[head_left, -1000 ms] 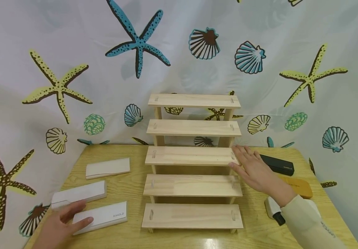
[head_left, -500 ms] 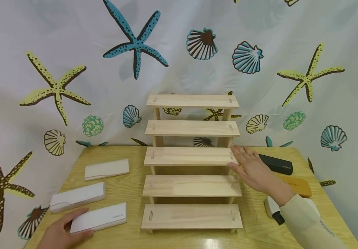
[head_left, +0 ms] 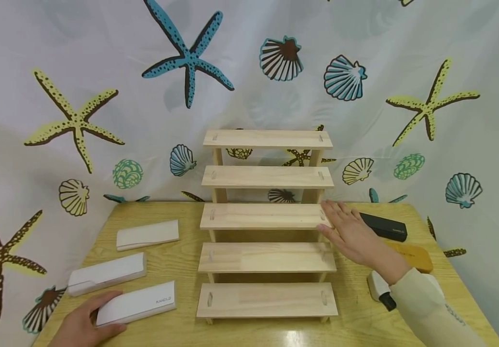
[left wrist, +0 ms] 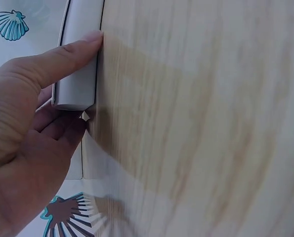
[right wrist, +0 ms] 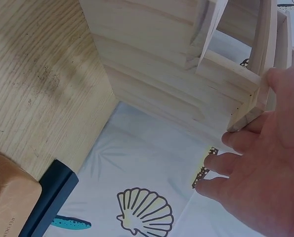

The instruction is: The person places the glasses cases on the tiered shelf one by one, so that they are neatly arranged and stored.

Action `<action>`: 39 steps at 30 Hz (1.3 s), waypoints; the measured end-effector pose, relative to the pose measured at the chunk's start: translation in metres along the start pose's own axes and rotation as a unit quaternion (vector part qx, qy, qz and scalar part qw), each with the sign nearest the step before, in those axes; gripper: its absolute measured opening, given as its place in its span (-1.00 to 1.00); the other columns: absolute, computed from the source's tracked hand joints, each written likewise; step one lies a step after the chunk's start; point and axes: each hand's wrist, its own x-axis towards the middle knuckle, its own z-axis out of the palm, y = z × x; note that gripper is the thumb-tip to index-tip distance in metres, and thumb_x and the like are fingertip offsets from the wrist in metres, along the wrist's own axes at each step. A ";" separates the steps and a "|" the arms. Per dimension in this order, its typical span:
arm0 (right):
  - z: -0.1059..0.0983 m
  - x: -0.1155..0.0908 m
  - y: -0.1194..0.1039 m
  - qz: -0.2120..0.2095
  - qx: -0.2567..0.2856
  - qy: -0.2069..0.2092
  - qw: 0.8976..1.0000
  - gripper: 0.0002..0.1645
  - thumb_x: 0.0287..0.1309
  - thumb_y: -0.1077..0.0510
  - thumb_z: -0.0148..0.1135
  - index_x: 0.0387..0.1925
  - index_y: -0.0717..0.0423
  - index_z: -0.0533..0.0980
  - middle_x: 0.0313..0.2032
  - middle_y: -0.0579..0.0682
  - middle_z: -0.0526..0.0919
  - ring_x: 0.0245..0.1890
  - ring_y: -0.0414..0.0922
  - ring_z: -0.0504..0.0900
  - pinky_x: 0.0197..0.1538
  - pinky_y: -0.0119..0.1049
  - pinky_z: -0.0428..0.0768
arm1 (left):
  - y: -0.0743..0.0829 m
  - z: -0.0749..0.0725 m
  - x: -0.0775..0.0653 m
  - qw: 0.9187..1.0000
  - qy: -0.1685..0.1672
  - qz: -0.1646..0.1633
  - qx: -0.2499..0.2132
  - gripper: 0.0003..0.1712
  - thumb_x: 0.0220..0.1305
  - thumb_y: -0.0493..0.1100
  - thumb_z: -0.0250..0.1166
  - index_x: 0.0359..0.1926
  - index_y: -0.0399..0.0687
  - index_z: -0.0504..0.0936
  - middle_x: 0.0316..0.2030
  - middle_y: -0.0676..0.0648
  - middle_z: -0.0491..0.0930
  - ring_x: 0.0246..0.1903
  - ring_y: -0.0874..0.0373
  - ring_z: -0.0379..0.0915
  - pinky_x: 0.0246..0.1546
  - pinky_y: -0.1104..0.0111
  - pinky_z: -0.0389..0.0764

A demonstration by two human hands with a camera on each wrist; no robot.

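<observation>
At the lower left of the head view, my left hand (head_left: 80, 322) grips the near white glasses case (head_left: 138, 302) by its left end. In the left wrist view the thumb lies along one long side of the case (left wrist: 80, 74), and the fingers are partly hidden behind it. My right hand (head_left: 353, 236) rests with extended fingers on the right end of the middle step of a five-tier wooden display stand (head_left: 262, 216). The right wrist view shows the thumb and index finger of this hand (right wrist: 258, 165) at the end of the board.
Two more pale cases, a white one (head_left: 108, 273) and a cream one (head_left: 147, 235), lie behind on the left. Right of the stand lie a black case (head_left: 384, 227), an orange-brown case (head_left: 414, 258) and a white item (head_left: 379, 286) with a black part. A patterned cloth (head_left: 249, 96) hangs behind.
My left hand has lowered from above the near white case and closed around its left end. My right hand keeps its place on the stand.
</observation>
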 end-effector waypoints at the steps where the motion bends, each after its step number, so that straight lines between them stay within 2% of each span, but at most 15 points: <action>1: 0.000 0.000 0.000 0.000 0.001 0.000 1.000 -0.11 0.67 -0.24 -0.16 0.68 0.24 -0.04 0.66 0.30 0.00 0.65 0.38 -0.05 0.59 0.43 -0.04 | 0.000 -0.002 0.000 1.000 -0.002 -0.004 -0.003 0.16 0.04 0.45 0.54 0.52 -0.05 0.43 0.39 -0.42 0.47 0.32 -0.42 0.46 0.14 -0.12 0.64; 8: 0.002 0.001 0.001 0.002 0.007 0.003 1.000 -0.11 0.67 -0.24 -0.17 0.68 0.22 -0.04 0.66 0.29 0.01 0.65 0.37 -0.04 0.58 0.43 -0.04 | 0.002 -0.012 0.000 0.999 -0.022 -0.039 -0.029 0.17 0.10 0.45 0.51 0.57 -0.05 0.37 0.44 -0.45 0.40 0.36 -0.48 0.38 0.14 -0.17 0.60; 11: 0.002 0.001 0.001 0.002 0.010 0.003 1.000 -0.12 0.67 -0.24 -0.16 0.68 0.22 -0.03 0.66 0.28 0.01 0.66 0.36 -0.05 0.59 0.43 -0.05 | 0.007 -0.016 -0.003 0.999 -0.008 -0.023 -0.025 0.13 0.13 0.44 0.49 0.57 -0.01 0.38 0.44 -0.42 0.42 0.36 -0.45 0.39 0.14 -0.13 0.61; 13: 0.002 0.000 0.001 0.001 0.010 0.003 1.000 -0.12 0.67 -0.24 -0.16 0.68 0.22 -0.03 0.66 0.29 0.00 0.66 0.36 -0.05 0.59 0.43 -0.05 | 0.012 -0.018 -0.006 1.000 0.012 -0.005 -0.012 0.09 0.13 0.44 0.50 0.54 0.01 0.42 0.42 -0.39 0.46 0.33 -0.37 0.45 0.09 0.01 0.65; 15: 0.002 0.000 0.001 0.001 0.011 0.002 1.000 -0.12 0.68 -0.23 -0.16 0.68 0.22 -0.03 0.66 0.28 0.00 0.66 0.36 -0.05 0.59 0.42 -0.05 | 0.019 -0.022 -0.007 0.999 0.033 0.008 -0.005 0.06 0.11 0.42 0.52 0.51 0.01 0.47 0.39 -0.36 0.50 0.24 -0.20 0.53 -0.01 0.22 0.65; 17: 0.002 0.000 0.001 0.000 0.009 0.003 1.000 -0.12 0.68 -0.24 -0.16 0.68 0.22 -0.03 0.66 0.29 0.00 0.66 0.35 -0.04 0.59 0.42 -0.05 | 0.027 -0.027 -0.007 0.999 0.047 0.019 -0.015 0.02 0.12 0.36 0.55 0.48 -0.03 0.48 0.39 -0.36 0.49 0.14 0.12 0.54 -0.10 0.40 0.62; 20: 0.001 0.000 0.001 0.000 0.008 0.003 1.000 -0.11 0.67 -0.24 -0.16 0.68 0.22 -0.04 0.66 0.29 0.01 0.66 0.36 -0.04 0.59 0.42 -0.04 | 0.038 -0.036 -0.005 0.996 0.076 0.034 -0.038 -0.03 0.13 0.25 0.59 0.45 -0.11 0.51 0.38 -0.37 0.49 -0.04 0.55 0.38 -0.21 0.58 0.57; 22: 0.001 0.000 0.000 0.000 0.007 0.003 1.000 -0.11 0.67 -0.24 -0.16 0.68 0.22 -0.04 0.66 0.29 0.01 0.65 0.36 -0.03 0.59 0.41 -0.04 | 0.045 -0.043 -0.005 0.994 0.091 0.047 -0.047 -0.04 0.14 0.19 0.60 0.45 -0.14 0.50 0.37 -0.39 0.49 -0.12 0.70 0.29 -0.22 0.61 0.57; 25: 0.001 0.000 0.000 -0.002 0.005 0.004 1.000 -0.11 0.67 -0.23 -0.15 0.68 0.24 -0.03 0.66 0.29 0.02 0.65 0.36 -0.03 0.59 0.41 -0.03 | 0.056 -0.056 -0.003 0.991 0.108 0.060 -0.044 -0.05 0.16 0.17 0.60 0.46 -0.15 0.50 0.35 -0.42 0.50 -0.15 0.75 0.26 -0.23 0.67 0.55; 29: 0.000 0.001 0.000 -0.003 0.003 0.003 1.000 -0.12 0.67 -0.23 -0.15 0.67 0.25 -0.03 0.66 0.30 0.02 0.65 0.36 -0.03 0.59 0.41 -0.03 | 0.074 -0.075 0.000 0.989 0.121 0.072 -0.042 -0.09 0.15 0.14 0.62 0.42 -0.15 0.54 0.31 -0.39 0.54 -0.15 0.69 0.32 -0.25 0.67 0.54; 34: 0.000 0.001 0.000 -0.002 0.003 0.002 1.000 -0.11 0.67 -0.23 -0.15 0.67 0.26 -0.03 0.66 0.30 0.01 0.65 0.36 -0.03 0.59 0.41 -0.03 | 0.097 -0.098 0.008 0.988 0.120 0.078 -0.052 -0.10 0.18 0.16 0.60 0.45 -0.08 0.52 0.30 -0.29 0.53 -0.17 0.63 0.39 -0.31 0.52 0.59; 39: 0.000 0.001 -0.001 -0.002 -0.002 0.001 1.000 -0.11 0.67 -0.23 -0.15 0.67 0.27 -0.03 0.65 0.31 0.02 0.65 0.36 -0.02 0.59 0.41 -0.02 | 0.122 -0.117 0.016 0.980 0.141 0.128 -0.055 -0.15 0.18 0.10 0.62 0.43 -0.06 0.55 0.26 -0.21 0.54 -0.16 0.62 0.43 -0.33 0.49 0.61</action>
